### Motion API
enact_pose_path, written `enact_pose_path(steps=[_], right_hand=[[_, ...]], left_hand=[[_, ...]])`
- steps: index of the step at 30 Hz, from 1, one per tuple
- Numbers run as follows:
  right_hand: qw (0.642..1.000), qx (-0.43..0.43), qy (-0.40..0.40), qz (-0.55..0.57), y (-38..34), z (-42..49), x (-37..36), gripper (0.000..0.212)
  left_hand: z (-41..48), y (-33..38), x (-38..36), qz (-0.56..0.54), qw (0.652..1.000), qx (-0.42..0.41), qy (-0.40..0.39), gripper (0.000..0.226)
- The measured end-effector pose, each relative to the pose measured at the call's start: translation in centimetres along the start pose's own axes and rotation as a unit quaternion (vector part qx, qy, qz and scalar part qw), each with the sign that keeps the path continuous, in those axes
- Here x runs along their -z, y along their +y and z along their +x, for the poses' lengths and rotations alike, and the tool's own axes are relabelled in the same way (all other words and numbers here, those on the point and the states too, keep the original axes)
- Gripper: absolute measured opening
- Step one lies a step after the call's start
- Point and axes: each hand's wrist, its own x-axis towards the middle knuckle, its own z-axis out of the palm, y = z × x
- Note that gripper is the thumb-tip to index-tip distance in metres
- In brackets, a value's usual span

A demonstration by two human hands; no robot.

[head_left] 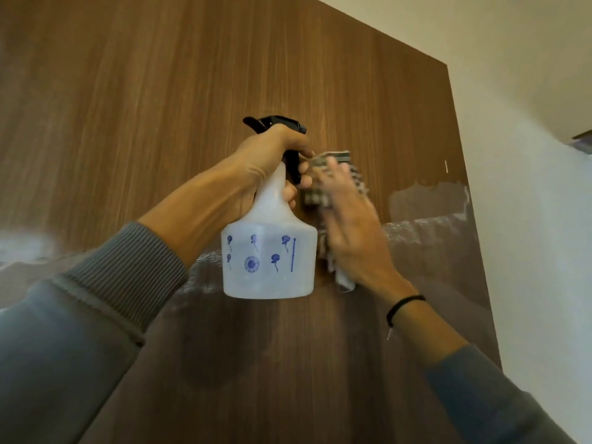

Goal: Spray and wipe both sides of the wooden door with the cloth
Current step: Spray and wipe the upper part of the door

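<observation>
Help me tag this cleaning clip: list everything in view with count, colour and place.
wooden door: one, brown wood grain, fills most of the view; pale hazy patches across its middle
spray bottle: one, translucent white with blue flower prints and a black trigger head, centre, in front of the door
cloth: one, dark and light check, against the door just right of the bottle
wall: one, pale, right of the door
wristband: one, black, on the right wrist
sleeves: two, grey, lower left and lower right
left hand: grips the bottle's neck, fingers at the trigger
right hand: blurred, flat on the cloth, pressing it to the door
</observation>
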Motion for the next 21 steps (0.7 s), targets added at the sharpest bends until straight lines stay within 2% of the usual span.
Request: enact_pose_path(steps=[4,8,10,12,14,16,18,21], right_hand=[[0.990,-0.136,0.046,0.013,4.7,-0.1,2.5,0.051],[0.976,-0.203,0.055,0.055,2.8,0.9,2.3,0.050],[0.986,-0.162,0.041,0.023,0.5,1.7,1.3,0.050],[0.997,-0.073,0.017,-0.008,-1.4,2.7,0.4,0.051],[1.000,0.012,-0.021,-0.003,-2.2,4.4,0.2,0.055],[0.997,0.061,-0.043,0.006,-1.4,6.8,0.5,0.055],[0.997,0.062,-0.037,-0.001,0.3,9.4,1.0,0.052],[1.000,-0.018,0.001,0.015,3.2,12.9,2.2,0.053]], left_hand=[[-0.3,-0.2,0.5,0.001,1.000,0.011,-0.003,0.023],[-0.7,-0.3,1.2,-0.029,1.000,0.006,0.003,0.022],[-0.7,-0.3,1.2,-0.031,1.000,0.004,0.006,0.023],[-0.4,-0.4,1.0,-0.016,1.000,0.000,0.001,0.025],[-0.1,-0.4,0.8,-0.005,1.000,-0.004,0.000,0.027],[0.3,-0.4,0.7,-0.007,1.000,-0.006,0.006,0.029],[0.7,-0.3,0.9,-0.012,1.000,0.000,0.009,0.029],[0.7,-0.4,1.0,0.000,1.000,0.011,0.001,0.029]])
